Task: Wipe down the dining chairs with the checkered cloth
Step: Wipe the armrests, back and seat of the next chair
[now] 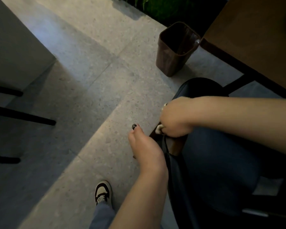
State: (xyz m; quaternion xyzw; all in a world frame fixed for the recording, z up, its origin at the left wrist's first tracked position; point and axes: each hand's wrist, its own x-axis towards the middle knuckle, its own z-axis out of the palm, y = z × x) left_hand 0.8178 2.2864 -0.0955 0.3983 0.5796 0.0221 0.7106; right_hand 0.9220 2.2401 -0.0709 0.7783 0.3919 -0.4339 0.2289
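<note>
Dim light, view tilted down at the floor [92, 66], grey speckled tile.

Right hand [175, 118] is fisted round the cloth [159, 129]; I see only pale scraps of it poking out at the knuckles and below the fingers, pattern too hidden to read. The fist sits on the chair [221, 159] at the top edge of its back, where a brown wooden part shows just under the hand. The chair's padding is dark blue, frame black; it stands pushed toward the table [254, 38] at upper right.

Left hand [145, 149] is against the chair's left edge, back of hand to camera, thumb with a dark painted nail sticking up and forward. The fingers run down behind the edge and out of my sight, so I cannot tell whether they grip the frame or lie loose.

A brown bin [172, 60] stands on the floor beside the table corner, apart from the chair. One shoe [103, 192], cream and dark, is planted on the tile near bottom centre. Black bars [23, 115] of other furniture at left.
</note>
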